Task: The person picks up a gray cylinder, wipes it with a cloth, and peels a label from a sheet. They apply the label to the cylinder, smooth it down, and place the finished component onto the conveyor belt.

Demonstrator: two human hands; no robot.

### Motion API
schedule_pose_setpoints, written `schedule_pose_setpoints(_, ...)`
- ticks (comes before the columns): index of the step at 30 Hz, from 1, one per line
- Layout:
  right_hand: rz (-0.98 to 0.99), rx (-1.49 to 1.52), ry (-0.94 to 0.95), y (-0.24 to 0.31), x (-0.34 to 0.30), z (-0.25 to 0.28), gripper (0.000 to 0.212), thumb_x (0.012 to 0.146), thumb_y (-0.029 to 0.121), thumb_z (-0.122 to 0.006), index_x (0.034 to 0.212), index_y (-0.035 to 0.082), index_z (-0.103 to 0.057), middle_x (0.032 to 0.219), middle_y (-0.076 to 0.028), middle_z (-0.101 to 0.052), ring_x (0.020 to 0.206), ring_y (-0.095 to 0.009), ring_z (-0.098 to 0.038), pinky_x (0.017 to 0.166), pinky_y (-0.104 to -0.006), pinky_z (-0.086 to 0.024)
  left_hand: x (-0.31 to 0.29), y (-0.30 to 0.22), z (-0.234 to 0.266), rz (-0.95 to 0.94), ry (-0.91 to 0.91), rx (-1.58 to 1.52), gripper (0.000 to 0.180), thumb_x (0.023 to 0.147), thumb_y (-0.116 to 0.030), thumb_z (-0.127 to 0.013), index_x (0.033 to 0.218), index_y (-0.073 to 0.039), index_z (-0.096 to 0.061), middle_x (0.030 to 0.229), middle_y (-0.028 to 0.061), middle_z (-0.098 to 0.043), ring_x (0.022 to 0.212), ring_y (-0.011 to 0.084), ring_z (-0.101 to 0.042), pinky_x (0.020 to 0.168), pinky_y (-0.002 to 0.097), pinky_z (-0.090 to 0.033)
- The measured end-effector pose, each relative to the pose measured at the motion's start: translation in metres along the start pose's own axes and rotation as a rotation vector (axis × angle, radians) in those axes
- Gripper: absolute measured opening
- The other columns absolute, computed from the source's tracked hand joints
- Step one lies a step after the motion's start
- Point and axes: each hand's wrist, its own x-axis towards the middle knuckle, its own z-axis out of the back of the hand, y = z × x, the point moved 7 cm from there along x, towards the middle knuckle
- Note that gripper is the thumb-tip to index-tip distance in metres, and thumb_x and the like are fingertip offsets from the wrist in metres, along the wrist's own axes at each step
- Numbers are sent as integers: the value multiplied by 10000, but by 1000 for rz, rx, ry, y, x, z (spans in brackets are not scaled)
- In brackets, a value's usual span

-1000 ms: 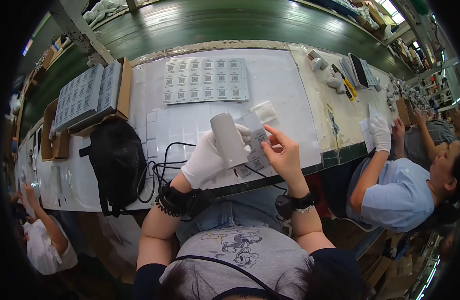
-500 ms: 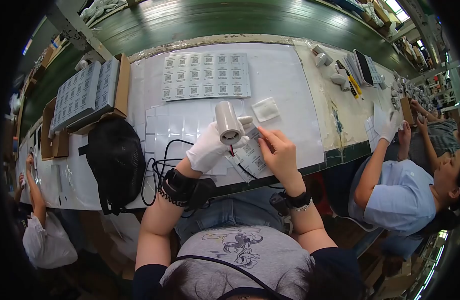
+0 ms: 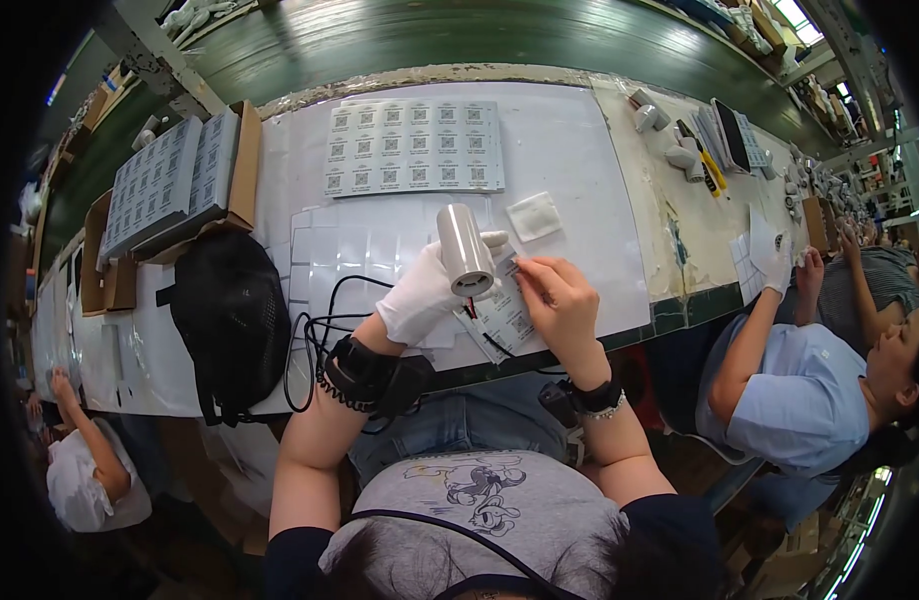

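My left hand, in a white glove, is closed around a white cylindrical lamp housing. The housing's slotted end tilts down toward me, with red and black wires trailing from it. Beneath it lies a sheet of silver labels with printed square codes, close to the table's front edge. My bare right hand pinches a label at the sheet's upper edge between thumb and forefinger; the fingers partly hide it. A folded white cloth pad rests just beyond my right fingertips.
A stack of label sheets lies farther back. At left stand a cardboard box of label sheets and a black mesh bag, with a black cable alongside. Yellow-handled pliers lie at right, near a co-worker.
The lamp housing has tilted more upright and shifted slightly right and down in my left hand. My right fingers have drawn tighter together at the label sheet's edge.
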Motion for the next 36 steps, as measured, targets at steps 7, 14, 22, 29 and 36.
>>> schedule_pose_setpoints(7,29,183,27,3,5,11,115,737,-41,-668,835,13,-641,871,-88,-637,785,-214,-611,676,-292,-483,-1,-2,-2,13,4,-42,288,751,-55,-695,993,-29,-541,1154,142,-541,1077,171,-498,820,278,-454)
schedule_pose_setpoints(14,-252,857,-42,-9,5,47,109,753,-83,-637,837,-14,-628,840,-78,-612,811,-142,-578,709,-252,-443,-5,-1,-4,-12,28,30,241,687,-26,-719,876,-38,-570,1151,128,-572,1094,162,-521,803,283,-465)
schedule_pose_setpoints(22,-493,1142,58,25,2,22,108,773,-82,-622,861,-19,-628,810,-61,-605,755,-100,-561,698,-216,-443,-5,2,-21,-108,196,200,414,707,-3,-699,1097,-26,-563,1086,50,-595,935,87,-557,812,254,-475)
schedule_pose_setpoints(29,-552,1162,92,36,3,6,264,786,-67,-631,1033,11,-577,800,-33,-604,696,-75,-555,648,-196,-457,-10,2,-20,-6,177,113,545,706,46,-658,1220,-61,-514,1045,55,-608,951,109,-564,817,288,-493)
schedule_pose_setpoints(36,-510,1212,77,34,3,3,372,786,-57,-656,1070,65,-450,795,-36,-594,705,-69,-554,644,-198,-465,-6,5,-20,-99,218,188,567,693,75,-649,1225,-62,-506,1063,61,-606,968,127,-571,833,300,-491)
